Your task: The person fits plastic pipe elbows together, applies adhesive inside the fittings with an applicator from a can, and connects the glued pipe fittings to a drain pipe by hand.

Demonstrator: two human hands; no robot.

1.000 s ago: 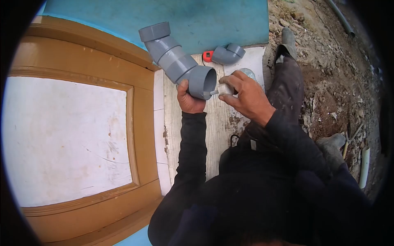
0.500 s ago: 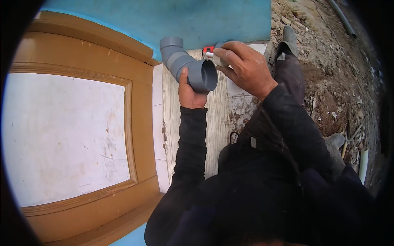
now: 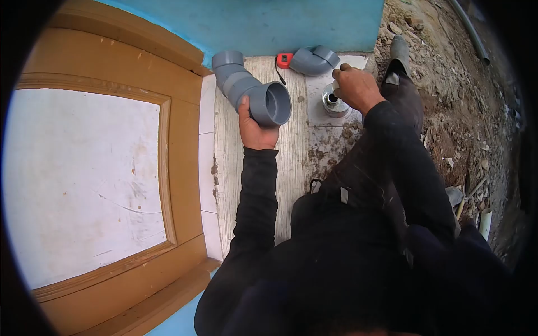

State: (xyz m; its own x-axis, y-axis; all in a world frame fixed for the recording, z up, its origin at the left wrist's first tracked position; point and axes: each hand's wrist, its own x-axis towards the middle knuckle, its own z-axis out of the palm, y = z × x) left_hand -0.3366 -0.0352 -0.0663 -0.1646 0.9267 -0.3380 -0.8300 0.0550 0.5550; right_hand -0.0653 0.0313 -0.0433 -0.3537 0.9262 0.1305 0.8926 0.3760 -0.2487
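My left hand [image 3: 256, 127] is wrapped round the lower end of a grey PVC pipe assembly [image 3: 238, 81], made of joined elbow fittings. Its wide open mouth faces right. Over a small metal can [image 3: 337, 110] with an open dark mouth is my right hand [image 3: 358, 88], its fingers closed on a glue applicator [image 3: 335, 84]; only a pale bit of this shows, the rest being hidden by the fingers. Behind the can, a separate grey elbow fitting [image 3: 311, 60] lies by the wall. Next to that is a red tape measure [image 3: 284, 60] with a black strap.
A blue wall [image 3: 291, 25] closes off the far side. To the left stands a brown-framed door [image 3: 188, 162] with a white panel. Rubble and soil [image 3: 448, 112] lie on the right, with a grey pipe [image 3: 469, 31] and my boot [image 3: 399, 50].
My right hand has moved right, from the pipe's mouth to above the can, with the applicator. The can, loose elbow and tape measure now show more fully. The left hand keeps its hold.
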